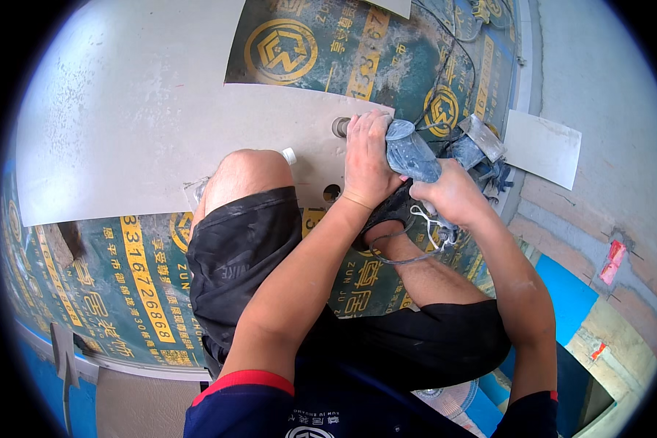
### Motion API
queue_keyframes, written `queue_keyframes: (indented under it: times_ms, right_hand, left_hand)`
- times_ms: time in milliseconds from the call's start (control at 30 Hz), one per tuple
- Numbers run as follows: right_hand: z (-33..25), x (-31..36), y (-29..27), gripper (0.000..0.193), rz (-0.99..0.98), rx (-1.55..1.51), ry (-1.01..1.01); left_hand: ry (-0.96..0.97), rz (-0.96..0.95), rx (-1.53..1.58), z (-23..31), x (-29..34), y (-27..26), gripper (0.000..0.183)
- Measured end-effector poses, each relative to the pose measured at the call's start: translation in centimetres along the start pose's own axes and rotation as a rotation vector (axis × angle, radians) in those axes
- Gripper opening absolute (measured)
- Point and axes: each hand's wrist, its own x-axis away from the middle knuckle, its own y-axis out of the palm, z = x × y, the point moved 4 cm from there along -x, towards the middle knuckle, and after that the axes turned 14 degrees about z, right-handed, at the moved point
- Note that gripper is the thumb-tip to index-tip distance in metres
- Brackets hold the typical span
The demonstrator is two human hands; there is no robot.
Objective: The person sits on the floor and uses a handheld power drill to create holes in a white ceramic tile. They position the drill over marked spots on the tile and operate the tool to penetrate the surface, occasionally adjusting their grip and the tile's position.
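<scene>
A dusty blue power drill [410, 152] lies sideways across both hands, with a round metal hole-cutting bit [340, 127] at its left end. My left hand [367, 157] is closed round the front of the drill, just behind the bit. At the other end, my right hand [451, 191] is wrapped round its handle. Below them spreads a large grey tile [124, 109], with a round hole [331, 193] in it near my left wrist. Whether the bit touches the tile, I cannot tell. A small white cap [289, 155] sits beside my bent left knee.
Green printed sheeting [139, 285] covers the floor around the tile. Right of the drill lie another dusty blue power tool with a metal plate [482, 137] and a loose pale tile piece [542, 150]. Black cords [452, 44] run along the far side. Bare blockwork [562, 233] stands at right.
</scene>
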Motion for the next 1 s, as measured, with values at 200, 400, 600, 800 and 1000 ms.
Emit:
queue_keyframes:
  times_ms: [200, 400, 600, 800, 1000]
  right_hand:
    - [-0.02, -0.08, -0.08, 0.028, -0.018, -0.027, -0.004]
    - [0.17, -0.15, -0.16, 0.029, -0.014, -0.035, 0.047]
    - [0.75, -0.34, -0.03, 0.037, 0.005, -0.081, 0.047]
    - [0.87, -0.40, -0.08, 0.036, 0.002, -0.081, 0.039]
    - [0.86, -0.41, -0.11, 0.036, 0.005, -0.074, 0.017]
  left_hand:
    - [-0.003, 0.001, -0.004, 0.05, -0.11, 0.07, 0.113]
    - [0.003, -0.002, 0.006, 0.15, -0.23, 0.09, 0.114]
    - [0.002, -0.006, -0.003, 0.07, -0.17, 0.22, 0.114]
    - [0.006, 0.000, -0.010, 0.09, -0.11, 0.35, 0.112]
    - [0.012, 0.002, -0.008, 0.17, -0.17, 0.39, 0.109]
